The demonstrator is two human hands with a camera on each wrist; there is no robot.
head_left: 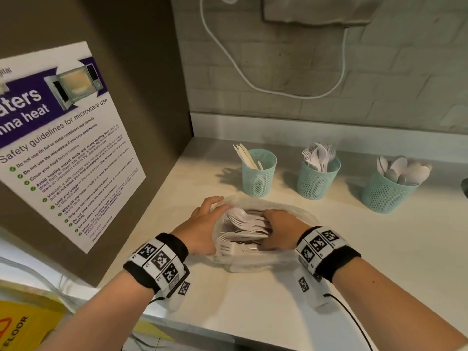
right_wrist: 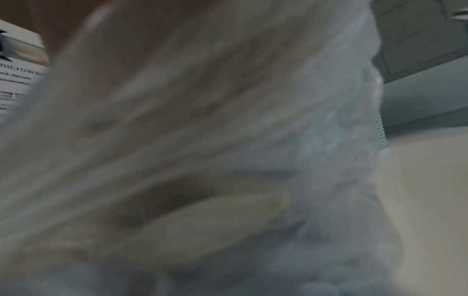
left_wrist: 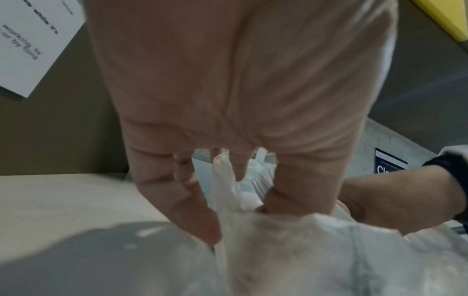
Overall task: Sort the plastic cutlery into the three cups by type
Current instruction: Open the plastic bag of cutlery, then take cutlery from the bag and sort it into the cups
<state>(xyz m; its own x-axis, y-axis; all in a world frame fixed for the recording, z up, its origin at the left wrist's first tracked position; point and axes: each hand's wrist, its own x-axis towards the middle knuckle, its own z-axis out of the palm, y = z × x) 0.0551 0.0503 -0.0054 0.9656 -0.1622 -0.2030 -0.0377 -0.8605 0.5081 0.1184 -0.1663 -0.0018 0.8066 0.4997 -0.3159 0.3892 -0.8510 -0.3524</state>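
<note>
The left hand (head_left: 202, 224) pinches the clear bag's (head_left: 291, 259) rim; the right hand (head_left: 281, 228) reaches inside among white cutlery (head_left: 243, 224) — grip unclear, fingers hidden. 3 teal cups (head_left: 258, 173) stand behind.

A pale countertop (head_left: 253, 300) meets a grey brick-tiled wall (head_left: 379, 84) at the far side; a brown side panel (head_left: 141, 72) on the left carries a microwave safety poster (head_left: 63, 138).
</note>
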